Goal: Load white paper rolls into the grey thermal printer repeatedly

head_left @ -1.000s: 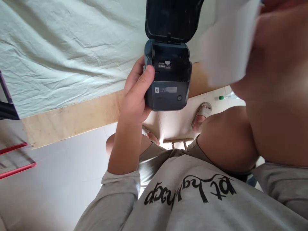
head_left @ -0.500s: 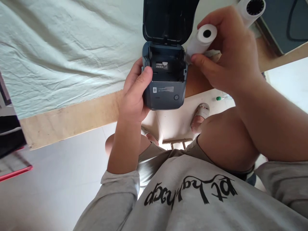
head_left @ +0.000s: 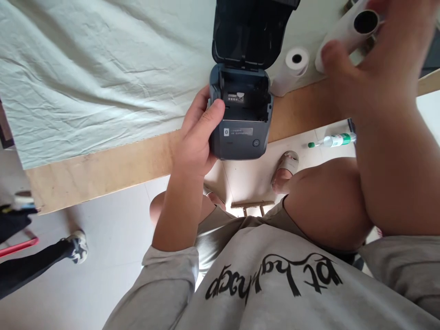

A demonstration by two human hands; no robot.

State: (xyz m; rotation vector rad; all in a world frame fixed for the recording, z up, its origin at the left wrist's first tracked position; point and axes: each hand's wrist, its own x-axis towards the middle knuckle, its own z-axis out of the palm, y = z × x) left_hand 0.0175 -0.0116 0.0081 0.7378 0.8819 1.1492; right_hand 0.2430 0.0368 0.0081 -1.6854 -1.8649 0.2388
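My left hand (head_left: 199, 130) grips the left side of a dark portable label printer (head_left: 242, 137), its thumb on the edge of the compartment. The printer's black lid (head_left: 249, 34) is swung up, and the compartment inside holds no roll, just a small printed label. A narrow white paper roll (head_left: 290, 73) stands on the table beside the printer's right side. At the upper right, my right hand (head_left: 381, 64) is closed around a wider white paper roll (head_left: 343, 30) with a large dark core, its thumb on the near side. Motion blurs this hand somewhat.
A pale green cloth (head_left: 103, 73) covers the table, leaving its wooden edge (head_left: 103, 169) bare. On the floor lies a plastic bottle (head_left: 337, 140) with a green cap. Another person's leg and shoe (head_left: 78, 247) show at the left, by a red bar (head_left: 19, 247).
My right hand has let go of the narrow roll, which now stands beside the printer, and has moved right to the wider roll. Another person's leg has come into view at the left.
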